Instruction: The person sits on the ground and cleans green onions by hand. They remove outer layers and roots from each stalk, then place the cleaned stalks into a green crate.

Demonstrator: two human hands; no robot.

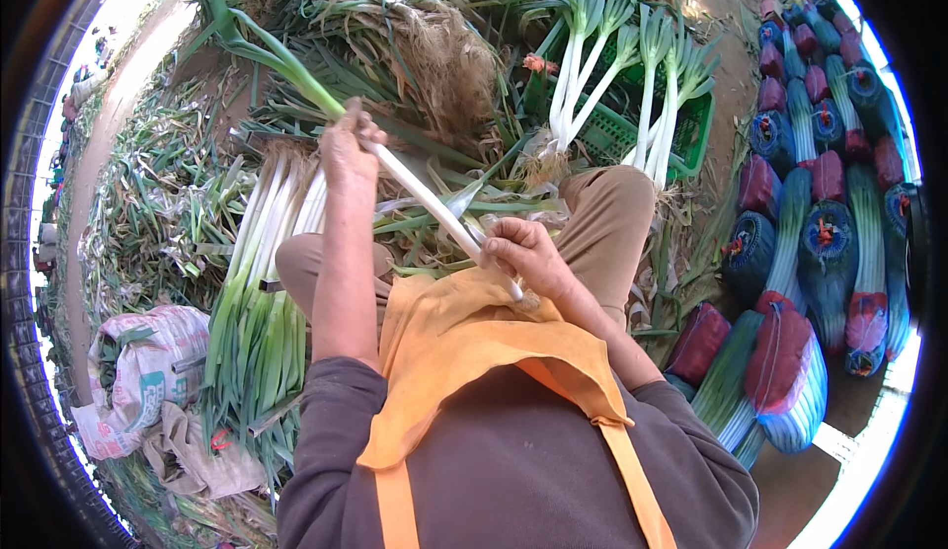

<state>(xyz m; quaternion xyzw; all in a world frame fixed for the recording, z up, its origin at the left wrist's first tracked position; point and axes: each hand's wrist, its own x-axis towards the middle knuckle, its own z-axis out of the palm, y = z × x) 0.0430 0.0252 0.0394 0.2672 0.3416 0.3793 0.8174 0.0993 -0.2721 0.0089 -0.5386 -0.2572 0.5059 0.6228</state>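
My left hand point(351, 150) is closed around a long Welsh onion point(424, 187), where its white shaft turns to green leaf. The onion slants across my lap, leaves to the upper left and roots to the lower right. My right hand point(529, 253) pinches the shaft just above the root end, over my orange apron point(459, 304). A thin dark shape shows by those fingertips; whether it is a blade or a strip of skin I cannot tell. Several untrimmed onions point(255, 260) lie beside my left forearm. Cleaner white-stemmed onions point(570, 90) lean on a green plastic crate point(689, 138).
A heap of rooty, leafy onions point(444, 53) lies ahead. Leaf scraps point(170, 201) cover the ground at left, near a printed woven sack point(152, 364). Bagged onion bundles point(803, 216) in blue and red wrapping line the right side. Metal bars point(274, 416) stick out at lower left.
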